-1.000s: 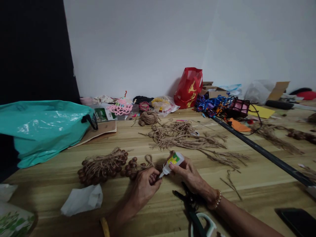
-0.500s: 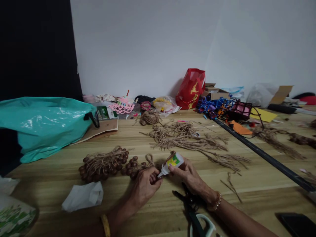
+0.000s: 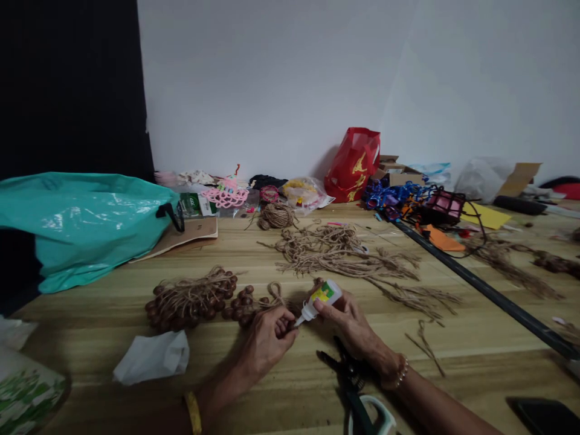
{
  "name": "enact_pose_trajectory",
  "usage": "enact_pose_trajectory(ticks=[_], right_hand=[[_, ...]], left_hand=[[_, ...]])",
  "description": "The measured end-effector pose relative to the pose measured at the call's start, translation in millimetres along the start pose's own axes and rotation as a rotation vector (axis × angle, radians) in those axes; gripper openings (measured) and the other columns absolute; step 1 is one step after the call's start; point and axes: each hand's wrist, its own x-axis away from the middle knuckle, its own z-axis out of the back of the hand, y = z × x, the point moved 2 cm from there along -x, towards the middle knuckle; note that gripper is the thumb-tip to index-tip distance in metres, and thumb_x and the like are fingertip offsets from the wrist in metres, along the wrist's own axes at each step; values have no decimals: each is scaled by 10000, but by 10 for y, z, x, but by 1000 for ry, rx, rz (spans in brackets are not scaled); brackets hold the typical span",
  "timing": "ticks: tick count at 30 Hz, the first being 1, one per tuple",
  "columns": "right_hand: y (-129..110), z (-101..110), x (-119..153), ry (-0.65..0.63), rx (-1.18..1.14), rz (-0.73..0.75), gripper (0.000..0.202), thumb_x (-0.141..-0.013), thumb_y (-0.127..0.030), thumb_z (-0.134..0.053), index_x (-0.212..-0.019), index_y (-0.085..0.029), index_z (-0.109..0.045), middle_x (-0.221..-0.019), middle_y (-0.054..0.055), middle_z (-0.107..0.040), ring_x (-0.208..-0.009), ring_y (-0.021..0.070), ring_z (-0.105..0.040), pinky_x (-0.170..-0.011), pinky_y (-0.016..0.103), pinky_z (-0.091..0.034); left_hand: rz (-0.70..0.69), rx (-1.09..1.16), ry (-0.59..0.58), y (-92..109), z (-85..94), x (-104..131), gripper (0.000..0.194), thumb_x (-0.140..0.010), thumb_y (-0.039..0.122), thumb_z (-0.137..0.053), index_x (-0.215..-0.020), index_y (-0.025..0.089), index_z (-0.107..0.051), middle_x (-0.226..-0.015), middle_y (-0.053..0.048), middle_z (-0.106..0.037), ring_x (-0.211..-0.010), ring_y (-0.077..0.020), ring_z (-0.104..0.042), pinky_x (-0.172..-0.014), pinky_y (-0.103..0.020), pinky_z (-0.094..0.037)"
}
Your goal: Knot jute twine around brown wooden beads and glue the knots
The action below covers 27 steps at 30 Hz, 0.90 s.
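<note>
My right hand [image 3: 356, 323] is closed round a small glue bottle [image 3: 327, 293], white with a yellow and green label, tilted so its nozzle points down and left. The nozzle tip meets the fingertips of my left hand [image 3: 267, 335]. Those fingers are pinched together; what they hold is too small to make out. Just beyond, brown twine with a loop [image 3: 275, 293] and a cluster of brown beads [image 3: 241, 307] lies by my left knuckles. A larger bundle of beads on twine [image 3: 193, 299] rests farther left. Below my right hand lie pruning shears [image 3: 351, 374] with dark blades.
A crumpled white tissue [image 3: 153, 357] lies left of my left forearm. Loose twine [image 3: 335, 251] spreads beyond my hands, with a twine ball [image 3: 276, 215] behind. A teal bag [image 3: 90, 223] stands left, a red bag [image 3: 356, 166] at the wall. A dark bar [image 3: 480, 287] crosses the right side.
The glue bottle and its nozzle have shifted slightly to the right in view, along with my right hand. My left hand stays pinched in nearly the same place.
</note>
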Motion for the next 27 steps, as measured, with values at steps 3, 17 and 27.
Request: enact_pose_trajectory(ticks=[3, 17, 27], right_hand=[[-6, -16, 9, -28, 1, -1, 291, -803, -446, -695, -848, -163, -642, -738, 14, -621, -677, 154, -539, -653, 255, -429], [34, -13, 1, -10, -20, -20, 290, -786, -445, -711, -852, -173, -637, -727, 5, -619, -656, 151, -530, -632, 248, -417], [17, -18, 9, -49, -37, -10, 267, -802, -416, -704, -885, -172, -637, -776, 13, -622, -697, 154, -541, -665, 250, -425]], left_hand=[[-1, 14, 0, -3, 1, 1, 63, -672, 139, -594, -684, 197, -614, -540, 55, -518, -510, -119, -501, -500, -198, -411], [18, -4, -4, 22, 11, 7, 65, -672, 136, -584, -685, 193, -613, -550, 44, -531, -527, -128, -516, -520, -208, -419], [27, 22, -26, 41, 11, 8, 58, -682, 132, -582, -681, 189, -589, -548, 55, -497, -518, -118, -488, -506, -204, -389]])
